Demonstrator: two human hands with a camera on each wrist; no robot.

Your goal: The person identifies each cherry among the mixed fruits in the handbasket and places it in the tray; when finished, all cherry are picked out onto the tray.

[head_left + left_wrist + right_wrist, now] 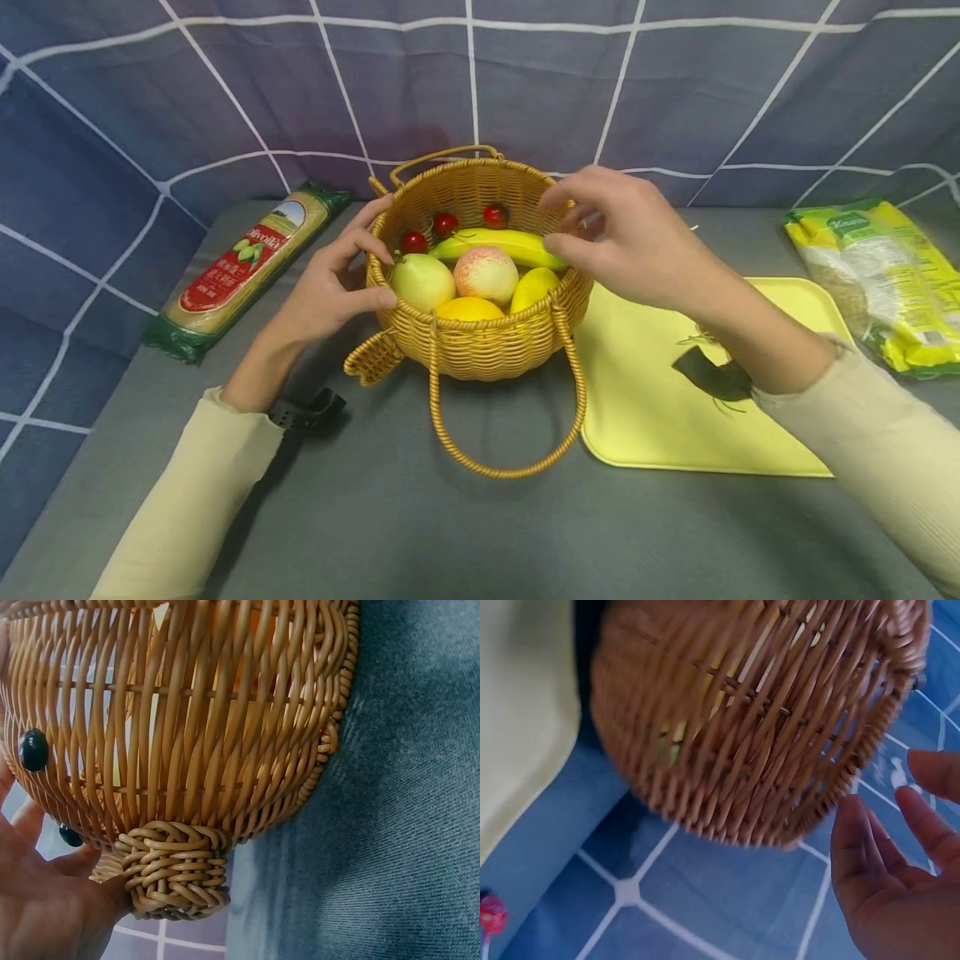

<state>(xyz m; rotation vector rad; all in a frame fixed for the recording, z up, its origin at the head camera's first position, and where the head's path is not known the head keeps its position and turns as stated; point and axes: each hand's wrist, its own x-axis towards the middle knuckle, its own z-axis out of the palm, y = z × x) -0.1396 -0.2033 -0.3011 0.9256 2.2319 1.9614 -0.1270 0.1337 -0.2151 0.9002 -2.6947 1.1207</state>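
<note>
A round wicker basket (487,362) holds a pear (422,285), a peach (486,275), a banana (501,245), a mango (535,288), a yellow fruit (468,310) partly behind the rim, and three red cherries (495,216). My left hand (333,271) grips the basket's left rim, fingers over the edge and thumb at the front. In the left wrist view this hand (56,892) lies beside a woven knob on the basket's side. At the right rim hovers my right hand (626,233), fingers loosely bent; the right wrist view shows nothing between them.
A yellow tray (630,417) lies right of the basket, partly under my right forearm. Farther right is a yellow-green packet (885,283); to the left, a pasta packet (243,267). A gridded blue cloth (555,83) hangs behind. One basket handle (506,472) lies toward me.
</note>
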